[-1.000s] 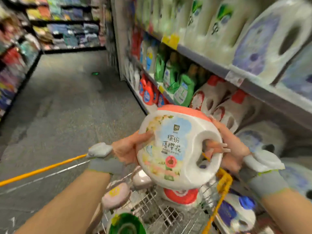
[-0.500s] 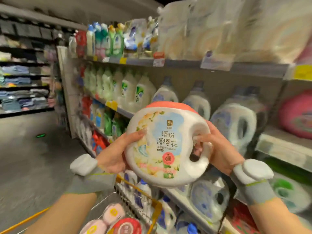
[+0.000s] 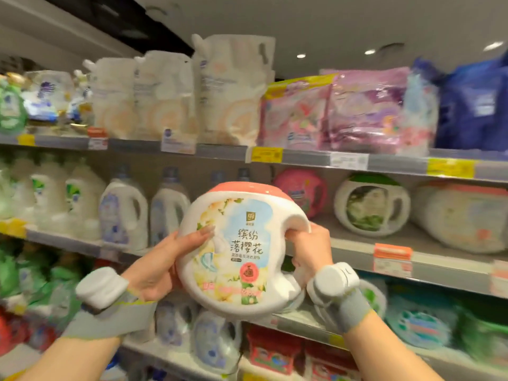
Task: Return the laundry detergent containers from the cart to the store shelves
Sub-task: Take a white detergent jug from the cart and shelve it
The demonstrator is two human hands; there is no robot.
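Detergent tub (image 3: 242,243) held up in front of mid shelf (image 3: 357,251): right hand (image 3: 308,251) gripping handle, left hand (image 3: 162,262) w/ flat fingers steadying side. Aim for gap by pink tub (image 3: 302,191), base first, label out.

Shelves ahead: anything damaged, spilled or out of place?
Nothing stands out. The pink-capped tub looks intact in both hands, left hand and right hand; similar tubs sit on the middle shelf behind.

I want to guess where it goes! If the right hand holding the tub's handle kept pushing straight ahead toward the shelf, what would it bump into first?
Probably the bare shelf between the pink tub and the green-lidded tub, though depth is unclear. The right hand grips the detergent tub.
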